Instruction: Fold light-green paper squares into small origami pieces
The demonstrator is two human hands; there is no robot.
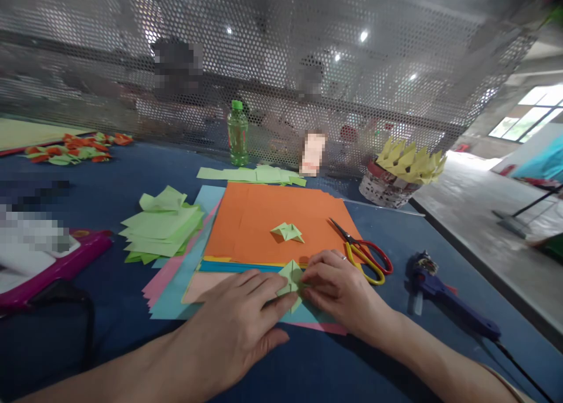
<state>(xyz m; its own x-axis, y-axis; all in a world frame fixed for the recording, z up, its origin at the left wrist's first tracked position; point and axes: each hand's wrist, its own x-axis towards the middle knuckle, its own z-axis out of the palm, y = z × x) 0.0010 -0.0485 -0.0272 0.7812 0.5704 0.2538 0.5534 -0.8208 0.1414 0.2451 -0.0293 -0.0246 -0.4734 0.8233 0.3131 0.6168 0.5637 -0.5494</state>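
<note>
A small pale green piece of folded paper [292, 274] lies over the front edge of the paper stack, between my two hands. My left hand [246, 315] holds its left side down with the fingertips, the thumb apart below. My right hand [336, 280], a ring on one finger, pinches the right side with bent fingers. Part of the piece is hidden under the fingers. Just beyond, a second folded green paper piece [288, 232] rests on the orange sheets [255, 215]. Scissors [363, 253] with red and yellow handles lie on the right of the stack, blades slightly apart.
Green paper squares [162, 230] are piled at left, near a magenta device [83, 256]. Green strips [255, 174], a bottle [238, 134] and a basket [391, 183] with yellow paper points stand before a perforated screen [272, 51]. A blue glue gun [453, 303] with a cord lies right.
</note>
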